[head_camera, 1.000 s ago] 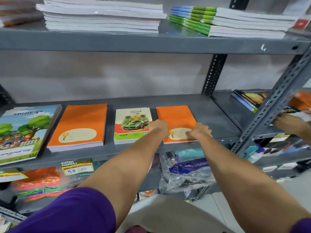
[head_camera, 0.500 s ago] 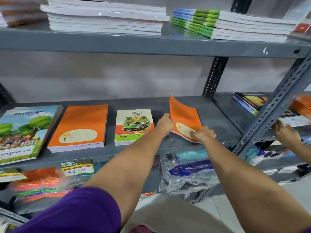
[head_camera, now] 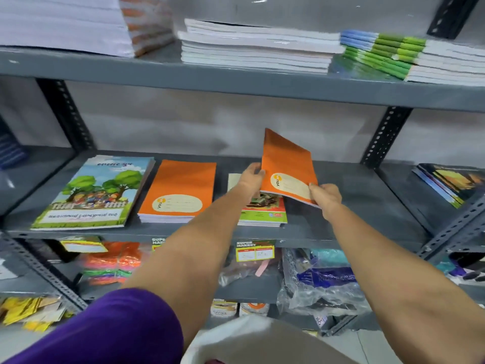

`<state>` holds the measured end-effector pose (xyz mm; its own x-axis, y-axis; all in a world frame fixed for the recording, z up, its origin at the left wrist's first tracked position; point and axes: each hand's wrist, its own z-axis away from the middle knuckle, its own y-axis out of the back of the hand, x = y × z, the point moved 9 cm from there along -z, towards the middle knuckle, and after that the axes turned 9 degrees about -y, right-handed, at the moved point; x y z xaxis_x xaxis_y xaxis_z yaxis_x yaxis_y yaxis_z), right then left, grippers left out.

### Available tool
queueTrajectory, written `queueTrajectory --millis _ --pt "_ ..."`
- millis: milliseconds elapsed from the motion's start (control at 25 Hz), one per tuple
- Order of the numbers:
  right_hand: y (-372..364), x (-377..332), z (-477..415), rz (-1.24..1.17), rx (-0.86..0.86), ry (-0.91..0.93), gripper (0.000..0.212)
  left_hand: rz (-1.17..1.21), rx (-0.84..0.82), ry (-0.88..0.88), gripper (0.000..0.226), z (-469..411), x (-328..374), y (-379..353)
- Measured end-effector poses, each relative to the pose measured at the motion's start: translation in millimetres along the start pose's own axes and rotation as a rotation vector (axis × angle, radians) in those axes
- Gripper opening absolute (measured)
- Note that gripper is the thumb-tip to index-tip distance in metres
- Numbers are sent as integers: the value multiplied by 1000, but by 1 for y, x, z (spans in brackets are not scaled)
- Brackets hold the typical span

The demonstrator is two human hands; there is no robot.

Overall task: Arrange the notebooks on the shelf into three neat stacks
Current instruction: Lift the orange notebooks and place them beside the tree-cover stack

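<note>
On the grey middle shelf [head_camera: 362,195] lie a large tree-cover book [head_camera: 97,193], a stack of orange notebooks [head_camera: 179,190] and a small car-cover notebook stack [head_camera: 262,212], partly hidden by my left arm. An orange notebook [head_camera: 287,166] is lifted off the shelf and tilted up above the car-cover stack. My left hand [head_camera: 249,178] grips its left edge. My right hand [head_camera: 325,197] grips its lower right corner.
The upper shelf [head_camera: 236,80] carries white notebook stacks [head_camera: 257,46] and a green-and-blue spined stack [head_camera: 409,57]. Dark-cover books [head_camera: 451,182] lie on the neighbouring shelf at right. Below hang price tags [head_camera: 254,250] over plastic-bagged goods [head_camera: 322,279]. Perforated uprights [head_camera: 385,136] frame the bay.
The orange notebook, flat on the shelf's right part a second ago, has been lifted by both hands, tilted up and carried left over the car-cover stack. The view has shifted right.
</note>
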<state>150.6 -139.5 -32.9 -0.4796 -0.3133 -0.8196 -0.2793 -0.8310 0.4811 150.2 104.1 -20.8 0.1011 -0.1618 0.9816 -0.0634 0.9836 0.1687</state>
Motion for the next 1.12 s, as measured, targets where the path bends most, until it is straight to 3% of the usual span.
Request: queueTrajectory --millis 120,320,440,800,1120 --pt "-45 -38 33 48 -27 135 14 -56 101 5 29 5 -8 73" --pt "-134 -73 98 264 -101 356 32 -255 145 42 31 29 -37 179" --pt "-173 -84 125 313 -154 436 29 -462 149 45 33 38 -44 221" --pt "-214 -71 155 612 -83 471 37 -1074 92 -5 26 51 -59 255" --pt "-221 -65 164 746 -53 407 37 -1186 60 -104 18 50 -49 269"
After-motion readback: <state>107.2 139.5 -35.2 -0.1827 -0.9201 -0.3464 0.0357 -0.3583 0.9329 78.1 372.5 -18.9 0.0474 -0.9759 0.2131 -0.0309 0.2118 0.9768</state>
